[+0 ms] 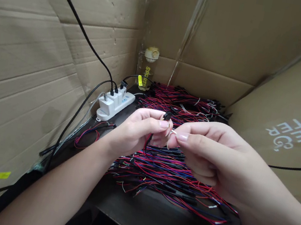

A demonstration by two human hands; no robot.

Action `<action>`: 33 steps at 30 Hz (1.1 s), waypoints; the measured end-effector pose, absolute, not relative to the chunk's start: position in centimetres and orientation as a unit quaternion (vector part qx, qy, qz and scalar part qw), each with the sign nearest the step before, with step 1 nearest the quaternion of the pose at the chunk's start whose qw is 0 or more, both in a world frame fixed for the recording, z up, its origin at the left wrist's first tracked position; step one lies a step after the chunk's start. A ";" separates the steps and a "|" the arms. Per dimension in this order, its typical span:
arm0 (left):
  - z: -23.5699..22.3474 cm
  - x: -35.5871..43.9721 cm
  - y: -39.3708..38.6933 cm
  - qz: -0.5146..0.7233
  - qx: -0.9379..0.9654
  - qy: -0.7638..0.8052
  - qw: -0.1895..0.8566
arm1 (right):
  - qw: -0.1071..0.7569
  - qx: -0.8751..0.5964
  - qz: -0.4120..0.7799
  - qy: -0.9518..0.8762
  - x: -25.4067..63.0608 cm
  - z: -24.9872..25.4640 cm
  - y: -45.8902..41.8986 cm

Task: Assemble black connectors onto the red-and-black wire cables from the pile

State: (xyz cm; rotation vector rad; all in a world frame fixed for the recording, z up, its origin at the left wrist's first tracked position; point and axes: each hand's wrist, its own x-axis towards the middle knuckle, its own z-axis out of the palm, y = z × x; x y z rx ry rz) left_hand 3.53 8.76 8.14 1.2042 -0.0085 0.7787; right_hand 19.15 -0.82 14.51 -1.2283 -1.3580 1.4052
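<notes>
While one hand steadies the plug, the other pinches the wire

Because the black plug [167, 116] is so small, the left hand [134, 129] grips it between thumb and fingers, probably to keep it steady. Opposite, the right hand [217, 145] has thumb and forefinger closed on a thin wire [174, 132], its pale piece close to the plug; whether they touch, I cannot tell. Both are held up above the table [127, 209], likely for a closer look. Beneath and beyond lie bundles [158, 166], mostly laid crosswise, perhaps to limit tangling. Farther left, the power strip [115, 104] sits beside the cardboard [77, 49], leaving the middle to the bundles. A bottle [148, 67] stands in the far corner.
</notes>
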 end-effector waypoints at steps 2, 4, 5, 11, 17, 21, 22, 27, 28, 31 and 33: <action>8.2 3.6 8.7 0.358 0.551 0.004 0.754 | 0.403 -0.491 0.552 -0.540 19.0 14.5 -0.8; 8.2 3.7 8.7 0.357 0.549 0.010 0.756 | 0.404 -0.504 0.538 -0.543 18.8 14.6 -0.7; 8.2 3.8 8.7 0.355 0.546 0.012 0.759 | 0.404 -0.510 0.528 -0.546 18.8 14.6 -0.7; 7.8 3.9 9.0 0.329 0.534 0.003 0.779 | 0.391 -0.510 0.487 -0.591 19.2 15.0 -0.4; 7.7 4.1 9.1 0.311 0.528 -0.008 0.790 | 0.365 -0.517 0.468 -0.617 20.1 14.9 0.5; 7.8 4.0 9.2 0.294 0.533 0.009 0.793 | 0.366 -0.516 0.451 -0.630 20.4 14.9 0.7; 7.8 4.0 9.3 0.284 0.541 0.014 0.791 | 0.366 -0.518 0.441 -0.635 20.5 14.9 0.8; 7.8 3.7 9.3 0.240 0.583 0.040 0.775 | 0.335 -0.525 0.385 -0.681 21.4 15.2 0.9; 7.7 3.6 9.3 0.235 0.588 0.047 0.773 | 0.325 -0.526 0.377 -0.690 21.5 15.3 0.8; 7.7 3.5 9.3 0.228 0.600 0.056 0.765 | 0.312 -0.525 0.364 -0.703 21.8 15.5 0.8; 7.8 3.5 9.3 0.227 0.608 0.057 0.759 | 0.313 -0.525 0.361 -0.704 21.8 15.6 0.7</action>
